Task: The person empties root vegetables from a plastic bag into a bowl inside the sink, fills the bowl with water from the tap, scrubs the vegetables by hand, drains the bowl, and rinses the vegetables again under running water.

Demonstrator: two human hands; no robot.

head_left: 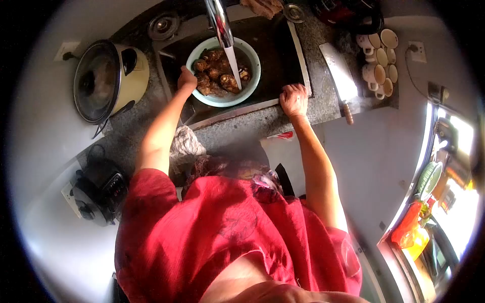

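A pale blue-green basin [256, 73] stands in the dark sink [278, 55] with several brown, round, lumpy pieces [213, 73] and some liquid in it. Water runs down into it from the chrome faucet [219, 22]. My left hand [187, 79] grips the basin's left rim, its fingers closed and partly hidden. On the sink's front right edge rests my right hand [294, 100], fingers bent over the edge and close together, with nothing else in it.
A cream slow cooker [132, 78] stands at the left. Right of the sink lie a cleaver [339, 73] and several cups [374, 74]. A crumpled cloth [186, 143] hangs at the counter's front. Round metal lids [163, 25] sit behind the sink.
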